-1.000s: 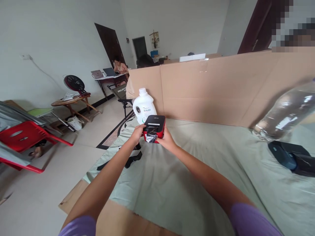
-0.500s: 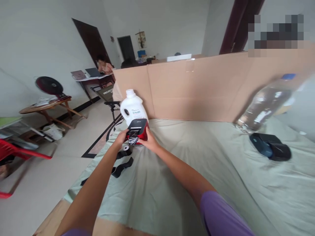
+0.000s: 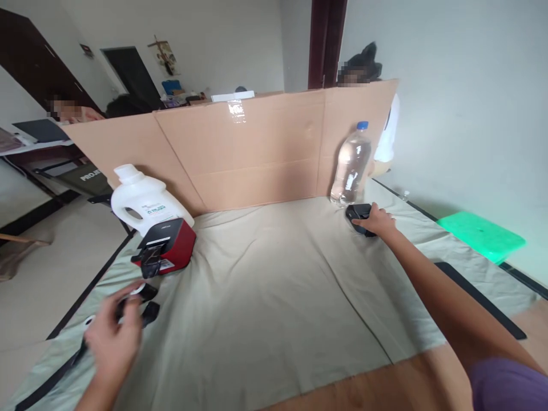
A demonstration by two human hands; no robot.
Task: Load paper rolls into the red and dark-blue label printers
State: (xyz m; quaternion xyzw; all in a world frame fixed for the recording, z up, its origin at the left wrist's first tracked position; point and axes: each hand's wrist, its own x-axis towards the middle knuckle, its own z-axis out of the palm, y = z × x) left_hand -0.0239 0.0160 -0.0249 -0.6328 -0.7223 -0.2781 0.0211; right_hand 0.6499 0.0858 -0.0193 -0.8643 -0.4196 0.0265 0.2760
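My left hand (image 3: 116, 328) is over loose black rolls (image 3: 145, 292) with white cores at the left of the cloth. Its thumb and fingers are spread and slightly blurred, and part of the rolls is hidden behind them. Just beyond stands a boxy red and black machine (image 3: 182, 245) resembling a label printer, with a crumpled dark strip hanging from its front. On the right, my right hand (image 3: 379, 221) grips a black device (image 3: 358, 218) by its right side. That device lies on the cloth in front of a clear bottle.
A white jug (image 3: 143, 197) stands behind the machine. The clear bottle with a blue cap (image 3: 351, 165) leans near the cardboard screen (image 3: 257, 148). A black flat bar (image 3: 479, 299) lies at right, beside a green stool (image 3: 482, 234). People sit beyond the screen.
Both hands have left the red machine, which stands by the jug. My left hand moved back to the black rolls; my right hand took hold of the black device. The view turned right.
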